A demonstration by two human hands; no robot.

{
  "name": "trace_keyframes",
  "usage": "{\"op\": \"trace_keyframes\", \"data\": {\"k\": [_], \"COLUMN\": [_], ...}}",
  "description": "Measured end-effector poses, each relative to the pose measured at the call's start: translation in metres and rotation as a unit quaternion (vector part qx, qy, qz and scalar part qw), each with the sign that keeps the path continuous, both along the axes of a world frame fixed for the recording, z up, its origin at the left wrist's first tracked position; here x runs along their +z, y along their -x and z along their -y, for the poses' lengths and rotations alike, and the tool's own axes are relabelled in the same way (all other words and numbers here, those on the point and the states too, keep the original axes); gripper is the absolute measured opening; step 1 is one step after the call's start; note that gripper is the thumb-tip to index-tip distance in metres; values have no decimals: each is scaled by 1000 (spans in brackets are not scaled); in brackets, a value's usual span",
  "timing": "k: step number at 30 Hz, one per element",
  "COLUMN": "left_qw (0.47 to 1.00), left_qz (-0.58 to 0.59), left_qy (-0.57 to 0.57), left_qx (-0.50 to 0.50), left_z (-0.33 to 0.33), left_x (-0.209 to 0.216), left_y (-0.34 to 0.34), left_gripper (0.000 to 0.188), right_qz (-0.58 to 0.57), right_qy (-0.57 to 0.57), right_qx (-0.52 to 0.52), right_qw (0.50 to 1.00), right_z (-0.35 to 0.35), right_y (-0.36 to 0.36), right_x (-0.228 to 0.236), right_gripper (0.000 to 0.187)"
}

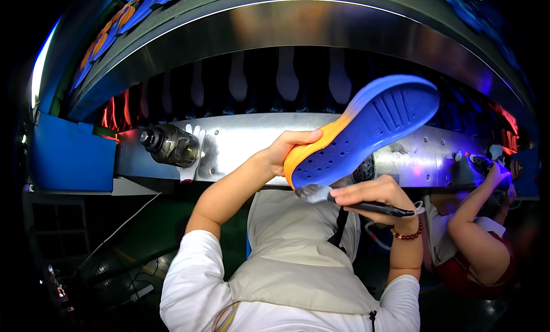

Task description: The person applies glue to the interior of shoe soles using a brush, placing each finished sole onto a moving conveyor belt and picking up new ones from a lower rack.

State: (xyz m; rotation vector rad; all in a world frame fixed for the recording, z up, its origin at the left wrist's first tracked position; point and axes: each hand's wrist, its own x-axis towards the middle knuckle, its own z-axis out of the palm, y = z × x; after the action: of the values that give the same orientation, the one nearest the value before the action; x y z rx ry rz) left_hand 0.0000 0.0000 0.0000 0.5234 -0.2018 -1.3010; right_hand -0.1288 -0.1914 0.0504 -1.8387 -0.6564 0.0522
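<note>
A blue shoe sole [366, 131] with an orange heel edge is tilted up above the metal ledge. My left hand [286, 151] grips it by the heel edge, thumb on the near rim. The sole's upper face shows grooves at the forefoot and small holes toward the heel. Below it, my right hand [375, 196] is closed round a brush with a black handle [384, 208]. Its pale bristles [312, 193] are at the tip of the heel and seem to touch its edge.
On the metal ledge [252, 137] lie a dark translucent bottle [177, 146] and a white glove [199, 140]. A round black perforated thing [364, 169] is partly behind the sole. Dark slots with sole shapes [286, 74] run behind. A co-worker's arm [472, 203] is at the right.
</note>
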Motion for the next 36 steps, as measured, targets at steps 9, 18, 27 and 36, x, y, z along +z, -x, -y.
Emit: {"op": "trace_keyframes", "data": {"k": [9,18,27,36], "left_qw": [956,965,983,993], "left_qz": [134,110,53,26], "left_qy": [-198,-224,-175,-95], "left_qx": [-168,-84,13,63], "left_z": [-14,-30,-50,-58], "left_x": [14,22,20,16], "left_y": [-12,-13,-14,-29], "left_gripper": [51,57,60,51], "right_qz": [-12,-55,-29,-26], "right_qy": [100,109,10,-5], "right_qx": [78,35,-13,-80], "right_qw": [992,992,999,996], "right_z": [25,41,51,45], "right_y": [-10,-5,0,12], "right_x": [24,25,1,14], "right_gripper": [18,18,20,22]}}
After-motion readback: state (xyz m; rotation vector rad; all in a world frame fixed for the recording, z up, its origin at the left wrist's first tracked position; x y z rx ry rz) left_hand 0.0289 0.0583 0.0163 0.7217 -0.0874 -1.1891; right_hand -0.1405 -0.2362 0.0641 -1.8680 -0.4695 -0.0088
